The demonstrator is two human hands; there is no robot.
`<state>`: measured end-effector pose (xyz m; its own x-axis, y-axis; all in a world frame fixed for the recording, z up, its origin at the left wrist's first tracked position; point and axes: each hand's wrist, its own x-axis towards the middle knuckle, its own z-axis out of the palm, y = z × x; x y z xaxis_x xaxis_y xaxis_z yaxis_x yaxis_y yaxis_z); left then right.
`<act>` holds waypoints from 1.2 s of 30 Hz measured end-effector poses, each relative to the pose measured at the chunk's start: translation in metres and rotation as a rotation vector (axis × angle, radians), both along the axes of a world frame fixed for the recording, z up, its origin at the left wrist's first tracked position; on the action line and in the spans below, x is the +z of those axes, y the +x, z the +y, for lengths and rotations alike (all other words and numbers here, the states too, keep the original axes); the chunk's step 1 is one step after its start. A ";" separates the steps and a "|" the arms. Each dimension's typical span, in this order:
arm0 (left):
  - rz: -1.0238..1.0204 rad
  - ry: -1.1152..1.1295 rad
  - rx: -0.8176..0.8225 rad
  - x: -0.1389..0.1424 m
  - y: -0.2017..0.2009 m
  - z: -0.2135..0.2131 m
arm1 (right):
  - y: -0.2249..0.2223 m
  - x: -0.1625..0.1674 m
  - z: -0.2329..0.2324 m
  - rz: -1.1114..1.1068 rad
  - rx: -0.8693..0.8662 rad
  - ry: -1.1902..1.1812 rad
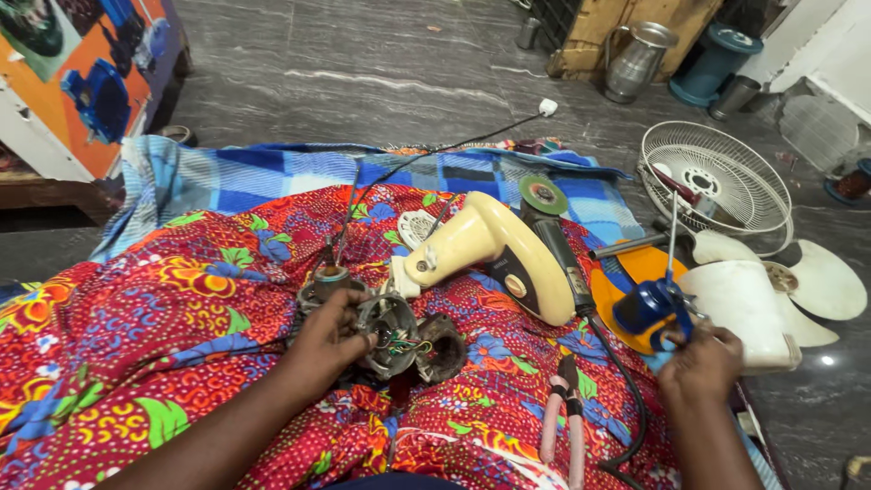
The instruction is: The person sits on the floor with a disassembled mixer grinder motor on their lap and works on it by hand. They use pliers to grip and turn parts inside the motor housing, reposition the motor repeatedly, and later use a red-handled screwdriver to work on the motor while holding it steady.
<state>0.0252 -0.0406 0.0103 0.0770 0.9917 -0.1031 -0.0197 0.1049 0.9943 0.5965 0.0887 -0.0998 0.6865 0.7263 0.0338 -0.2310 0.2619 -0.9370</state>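
Risk of tearing the thin coloured wires (406, 345) or tipping the open motor housing (390, 334) at the middle of the red floral cloth (163, 299), steadied by left hand (331, 338) with fingers curled on its rim, while right hand (703, 363), near the right edge, closed around blue soldering iron (649, 307).

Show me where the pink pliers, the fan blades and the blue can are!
pink pliers (564, 419): head view, on one pink handle.
fan blades (821, 286): head view, on the right-hand white blade.
blue can (646, 307): head view, on its blue body, above the right hand (703, 363).
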 end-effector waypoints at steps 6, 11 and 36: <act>-0.006 -0.023 0.006 0.004 -0.001 -0.002 | -0.044 -0.029 0.013 0.018 0.097 -0.243; 0.001 -0.022 0.004 0.003 0.000 -0.004 | -0.028 -0.032 0.018 -0.094 0.128 -0.266; 0.178 0.050 -0.001 0.012 0.019 0.002 | -0.300 0.113 -0.086 -1.212 0.938 -0.485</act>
<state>0.0440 -0.0385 0.0221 0.0632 0.9958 -0.0655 0.1570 0.0549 0.9861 0.2964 0.0030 0.0135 -0.2442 0.9585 -0.1474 0.7725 0.1004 -0.6271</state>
